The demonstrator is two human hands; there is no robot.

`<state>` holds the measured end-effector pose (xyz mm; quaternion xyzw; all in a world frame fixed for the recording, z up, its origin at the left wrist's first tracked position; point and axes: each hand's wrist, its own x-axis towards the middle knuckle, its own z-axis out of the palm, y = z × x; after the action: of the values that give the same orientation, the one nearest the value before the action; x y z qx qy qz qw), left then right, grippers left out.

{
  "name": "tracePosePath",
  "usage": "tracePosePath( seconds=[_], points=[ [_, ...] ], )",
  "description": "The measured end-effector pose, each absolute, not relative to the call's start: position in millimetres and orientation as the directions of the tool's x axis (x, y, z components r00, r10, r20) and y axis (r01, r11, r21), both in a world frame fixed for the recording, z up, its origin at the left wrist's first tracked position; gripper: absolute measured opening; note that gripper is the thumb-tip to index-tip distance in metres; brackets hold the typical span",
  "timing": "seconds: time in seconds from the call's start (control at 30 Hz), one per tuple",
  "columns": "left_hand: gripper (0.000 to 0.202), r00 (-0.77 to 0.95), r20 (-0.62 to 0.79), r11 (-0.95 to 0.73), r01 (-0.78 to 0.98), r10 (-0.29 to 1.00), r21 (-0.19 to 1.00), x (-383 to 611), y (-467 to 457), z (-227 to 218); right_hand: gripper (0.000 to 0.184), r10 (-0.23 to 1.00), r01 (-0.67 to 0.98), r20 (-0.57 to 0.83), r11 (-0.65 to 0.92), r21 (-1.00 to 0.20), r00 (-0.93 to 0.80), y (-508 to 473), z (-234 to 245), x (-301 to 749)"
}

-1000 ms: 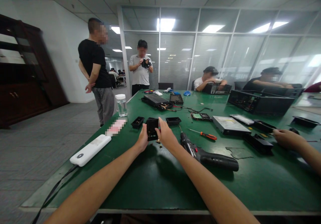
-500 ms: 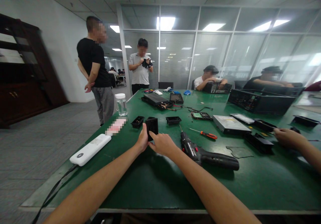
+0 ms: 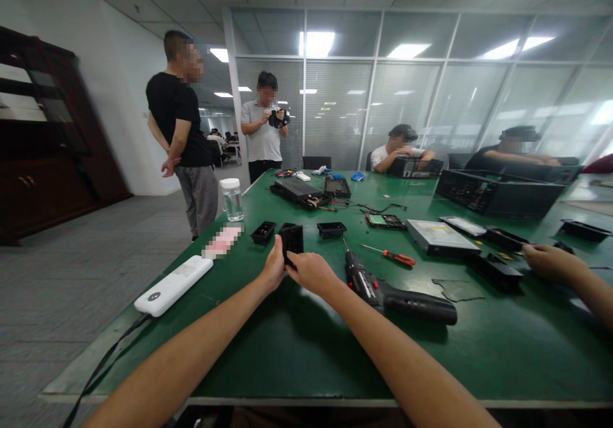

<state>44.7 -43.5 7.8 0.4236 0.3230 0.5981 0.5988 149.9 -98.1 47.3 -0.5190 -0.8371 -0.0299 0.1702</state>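
Note:
My left hand [image 3: 274, 264] is closed around a small black plastic box [image 3: 294, 241], tilted upright above the table with its hollow side partly facing me. My right hand [image 3: 309, 271] has its fingers curled at the box's lower edge, touching it; the fingertips are partly hidden. Just behind the held box another black piece shows in part. Similar small black trays stand nearby, one to the left [image 3: 263, 232] and one to the right [image 3: 331, 230]. Right of my right hand lies a black cordless drill [image 3: 371, 284], and beyond it an orange-handled screwdriver [image 3: 397, 257].
A white power strip-like device [image 3: 175, 285] and a clear jar [image 3: 232, 201] line the left table edge. A silver disc drive [image 3: 438, 237] and a computer case [image 3: 498, 193] sit to the right. A co-worker's hand [image 3: 550, 263] reaches in there; other people sit or stand beyond.
My right index finger, earlier stretched across the box's face, is now curled lower at its edge. The box has shifted very slightly right. The standing person with a device leans left.

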Motion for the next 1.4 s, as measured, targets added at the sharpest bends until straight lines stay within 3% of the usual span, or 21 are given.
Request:
tracePosePath(
  seconds=[0.3,0.43,0.63,0.77,0.97,1.1,1.4],
  points=[
    [0.052,0.004,0.119,-0.109,-0.375,0.993,0.92,42,-38,1,0.028,0.862,0.899,0.299,0.436,-0.029,-0.409,-95,42,147],
    [0.051,0.019,0.105,-0.089,-0.39,0.994,0.917,44,-39,6,0.042,0.869,0.91,0.305,0.415,-0.021,-0.389,-96,39,147],
    [0.056,0.011,0.009,-0.002,-0.538,1.0,0.843,39,-33,15,0.051,0.881,0.909,0.329,0.398,-0.124,-0.341,-98,45,149],
    [0.056,0.104,0.073,0.008,-0.624,0.992,0.781,28,-31,21,0.046,0.895,0.916,0.329,0.368,-0.159,-0.302,-102,47,147],
    [0.059,0.232,0.023,0.118,-0.572,0.972,0.812,24,-38,27,0.04,0.85,0.887,0.345,0.453,-0.088,-0.399,-105,45,143],
    [0.062,0.287,0.029,0.139,-0.547,0.957,0.825,26,-43,29,0.046,0.846,0.889,0.316,0.457,-0.017,-0.429,-104,41,142],
    [0.06,0.248,0.014,0.112,-0.485,0.969,0.867,29,-43,25,0.05,0.856,0.895,0.27,0.441,0.066,-0.441,-102,33,140]
  ],
)
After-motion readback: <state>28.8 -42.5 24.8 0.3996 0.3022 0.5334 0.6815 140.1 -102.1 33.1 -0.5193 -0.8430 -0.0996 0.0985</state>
